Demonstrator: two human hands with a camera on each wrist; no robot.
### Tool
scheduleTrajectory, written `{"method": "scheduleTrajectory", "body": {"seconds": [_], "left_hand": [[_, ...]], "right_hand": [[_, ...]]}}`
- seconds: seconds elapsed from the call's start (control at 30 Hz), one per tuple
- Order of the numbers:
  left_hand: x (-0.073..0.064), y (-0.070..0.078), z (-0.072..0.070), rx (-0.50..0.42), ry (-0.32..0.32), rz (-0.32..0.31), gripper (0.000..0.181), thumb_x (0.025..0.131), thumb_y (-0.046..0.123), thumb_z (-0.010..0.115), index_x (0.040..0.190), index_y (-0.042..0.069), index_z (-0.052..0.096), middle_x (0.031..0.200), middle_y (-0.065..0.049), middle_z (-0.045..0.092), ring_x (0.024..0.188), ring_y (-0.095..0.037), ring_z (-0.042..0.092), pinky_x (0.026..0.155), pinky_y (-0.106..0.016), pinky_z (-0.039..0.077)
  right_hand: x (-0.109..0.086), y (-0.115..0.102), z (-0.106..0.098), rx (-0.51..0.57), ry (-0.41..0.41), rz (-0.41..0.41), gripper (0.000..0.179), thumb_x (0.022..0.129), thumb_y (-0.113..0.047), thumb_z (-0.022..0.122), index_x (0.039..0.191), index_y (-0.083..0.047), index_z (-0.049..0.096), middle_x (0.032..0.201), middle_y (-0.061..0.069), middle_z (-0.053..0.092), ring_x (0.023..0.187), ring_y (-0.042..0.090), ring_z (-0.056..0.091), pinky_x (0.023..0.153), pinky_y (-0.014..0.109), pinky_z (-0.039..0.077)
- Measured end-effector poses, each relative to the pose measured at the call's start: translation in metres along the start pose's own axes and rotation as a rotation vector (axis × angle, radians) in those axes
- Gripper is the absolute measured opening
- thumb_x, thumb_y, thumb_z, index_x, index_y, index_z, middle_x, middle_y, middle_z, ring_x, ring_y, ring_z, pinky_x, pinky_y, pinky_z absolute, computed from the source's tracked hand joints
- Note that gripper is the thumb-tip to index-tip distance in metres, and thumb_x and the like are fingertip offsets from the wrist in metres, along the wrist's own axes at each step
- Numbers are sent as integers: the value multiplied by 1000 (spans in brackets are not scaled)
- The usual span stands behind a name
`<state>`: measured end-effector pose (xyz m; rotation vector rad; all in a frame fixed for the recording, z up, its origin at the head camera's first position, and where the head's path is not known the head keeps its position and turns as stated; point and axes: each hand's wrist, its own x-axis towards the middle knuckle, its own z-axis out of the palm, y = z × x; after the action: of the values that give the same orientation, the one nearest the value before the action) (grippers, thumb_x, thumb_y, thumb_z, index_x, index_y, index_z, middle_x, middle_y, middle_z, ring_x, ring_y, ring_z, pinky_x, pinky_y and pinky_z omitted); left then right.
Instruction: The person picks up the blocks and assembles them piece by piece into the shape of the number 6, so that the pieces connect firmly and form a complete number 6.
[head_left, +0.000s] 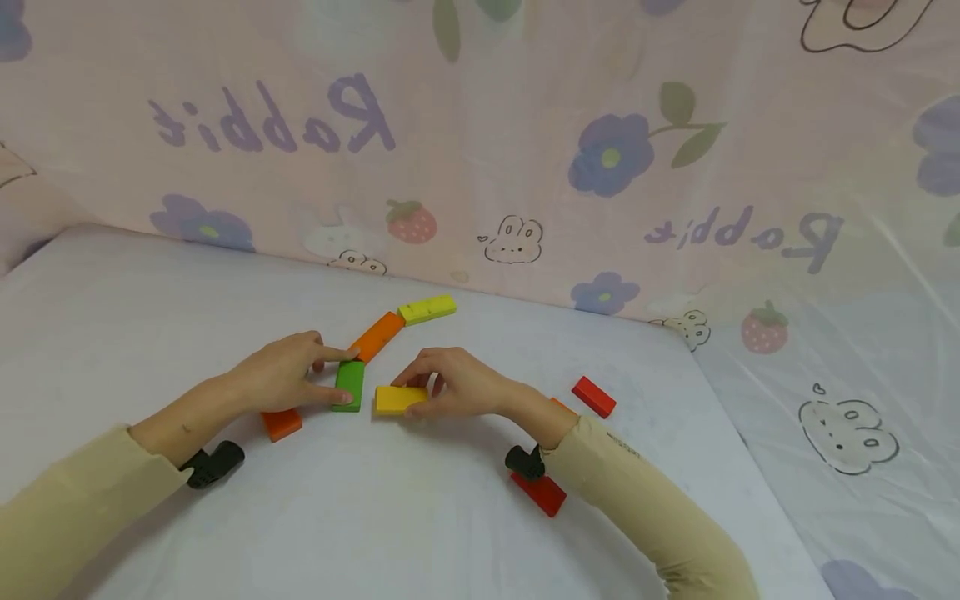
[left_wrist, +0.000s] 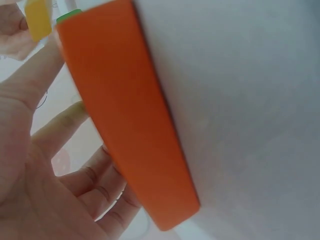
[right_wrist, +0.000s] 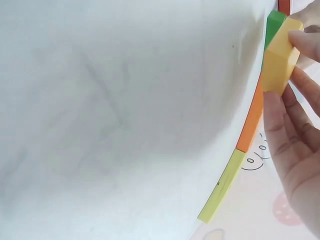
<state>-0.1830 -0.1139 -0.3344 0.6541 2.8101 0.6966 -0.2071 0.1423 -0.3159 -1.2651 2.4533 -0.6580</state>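
Note:
My left hand (head_left: 281,375) pinches a green block (head_left: 349,382), thumb at its near end and index finger at its far end. The green block's far end meets an orange block (head_left: 377,335), which leads on to a lime-yellow block (head_left: 427,310); together they form a bent line. Just right of the green block, my right hand (head_left: 461,382) grips a yellow block (head_left: 390,401) between thumb and fingers, a small gap separating the two. Whether the yellow block touches the table cannot be told. Another orange block (left_wrist: 120,110) looms large in the left wrist view, partly covering the left hand.
That nearer orange block (head_left: 282,427) lies under the left wrist. Two red blocks lie to the right, one farther back (head_left: 595,397) and one beside the right wrist (head_left: 542,493). The right forearm mostly hides another orange block (head_left: 562,406). A printed cloth (head_left: 480,150) hangs behind the white table.

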Motion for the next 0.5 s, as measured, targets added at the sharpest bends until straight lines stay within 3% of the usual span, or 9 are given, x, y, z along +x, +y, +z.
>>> {"method": "scheduleTrajectory", "body": {"seconds": [0.3, 0.5], "left_hand": [[0, 0, 0, 8, -3, 6, 66, 74, 51, 70, 127, 14, 58, 88, -7, 53, 72, -16, 46, 57, -24, 36], [-2, -1, 0, 1, -6, -15, 66, 74, 50, 71, 128, 14, 57, 90, -7, 54, 73, -16, 47, 58, -24, 37]], "right_hand": [[16, 6, -1, -30, -25, 66, 34, 78, -20, 74, 110, -11, 67, 97, 2, 63, 91, 12, 56, 71, 14, 48], [25, 7, -4, -51, -73, 95, 33, 81, -20, 71, 112, -12, 66, 100, 2, 63, 94, 12, 57, 75, 15, 47]]}}
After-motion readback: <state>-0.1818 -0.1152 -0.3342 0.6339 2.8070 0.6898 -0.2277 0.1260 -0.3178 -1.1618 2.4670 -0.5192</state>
